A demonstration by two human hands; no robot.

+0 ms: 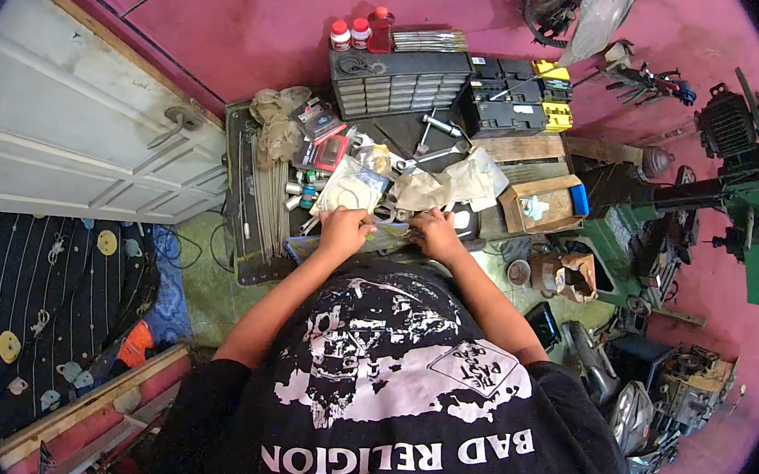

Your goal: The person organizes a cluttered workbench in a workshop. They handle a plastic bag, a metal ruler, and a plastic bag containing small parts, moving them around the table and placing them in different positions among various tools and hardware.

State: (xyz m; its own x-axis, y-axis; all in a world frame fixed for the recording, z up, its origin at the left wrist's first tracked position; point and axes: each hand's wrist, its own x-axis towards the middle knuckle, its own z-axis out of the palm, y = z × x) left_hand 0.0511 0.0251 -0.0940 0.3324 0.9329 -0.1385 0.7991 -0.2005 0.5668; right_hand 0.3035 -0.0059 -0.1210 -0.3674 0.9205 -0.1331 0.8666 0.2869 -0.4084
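Head view, looking down on cluttered black workbench point(252, 265) against pink wall.

L hand point(343, 229): fingers curled, closed on edge of a clear plastic bag point(391, 230) at front-centre of bench. R hand point(435, 232): also curled, pinching same bag from other side. Bag spans between both hands, low over bench edge, just in front of torso. Contents of bag too small to tell.

Just behind L hand: white round disc in a clear packet point(347, 195). Behind R hand: crumpled beige cloth point(445, 184). Left part of bench: bundle of thin metal rods point(270, 202) lying lengthwise; near them small metal cylinders point(296, 195).

Back of bench: grey small-parts drawer cabinet point(395, 86) w/ two white red-capped bottles point(350, 34) and a red bottle point(381, 30) on top. Beside it to the right, black-yellow organiser boxes point(519, 94). Wrench point(434, 155) lying flat in front of cabinet.

Right of R hand: open wooden box point(540, 203). Further right, well apart: green machine point(747, 174).
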